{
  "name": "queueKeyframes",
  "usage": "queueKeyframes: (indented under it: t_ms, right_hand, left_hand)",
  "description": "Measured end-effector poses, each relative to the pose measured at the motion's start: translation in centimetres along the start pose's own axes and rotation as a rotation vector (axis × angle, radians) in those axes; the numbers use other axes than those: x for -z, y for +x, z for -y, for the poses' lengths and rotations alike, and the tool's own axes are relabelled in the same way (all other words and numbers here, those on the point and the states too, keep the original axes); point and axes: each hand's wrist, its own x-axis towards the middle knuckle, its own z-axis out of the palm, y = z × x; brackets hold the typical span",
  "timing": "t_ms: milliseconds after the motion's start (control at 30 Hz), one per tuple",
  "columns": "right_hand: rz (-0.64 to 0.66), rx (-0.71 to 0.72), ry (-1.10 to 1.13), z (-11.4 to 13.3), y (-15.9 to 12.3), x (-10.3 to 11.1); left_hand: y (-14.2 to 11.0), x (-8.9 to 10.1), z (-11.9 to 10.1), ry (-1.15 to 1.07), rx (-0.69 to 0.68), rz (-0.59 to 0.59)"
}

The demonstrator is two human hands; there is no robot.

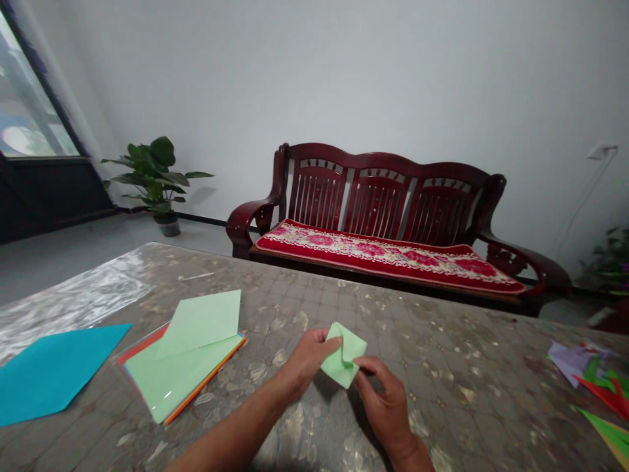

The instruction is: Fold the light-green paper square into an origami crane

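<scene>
A small folded piece of light green paper [350, 344] is held just above the table between my two hands. My left hand [310, 357] grips its left side, thumb lying across the front and fingers behind. At the lower right edge, my right hand [386, 396] pinches the paper between thumb and forefinger. A raised crease or flap stands up in the middle of the paper. To the left lies a stack of coloured paper [181, 373], light green on top with red and orange edges showing. A loose light green sheet [206, 321] rests on it.
The patterned tablecloth [275, 419] covers the table. A blue sheet [59, 367] lies at far left, near clear plastic [98, 295]. A thin white stick [196, 276] lies toward the back. Folded coloured papers [597, 373] sit at far right. Beyond the table stands a wooden bench [373, 190].
</scene>
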Motion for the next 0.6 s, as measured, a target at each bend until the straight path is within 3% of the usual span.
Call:
queueKeyframes:
  t_ms: [333,467,600]
  right_hand:
    - [0.064,0.003,0.044,0.10,0.43,-0.11]
    - [0.070,-0.013,0.043,-0.04,0.32,-0.16]
    - [0.061,-0.029,0.042,0.00,0.31,-0.24]
  left_hand:
    - [-0.14,-0.05,-0.20,0.016,0.037,-0.019]
    - [-0.15,0.10,0.00,0.026,-0.033,-0.048]
    - [-0.15,0.27,-0.42,0.178,-0.099,0.036]
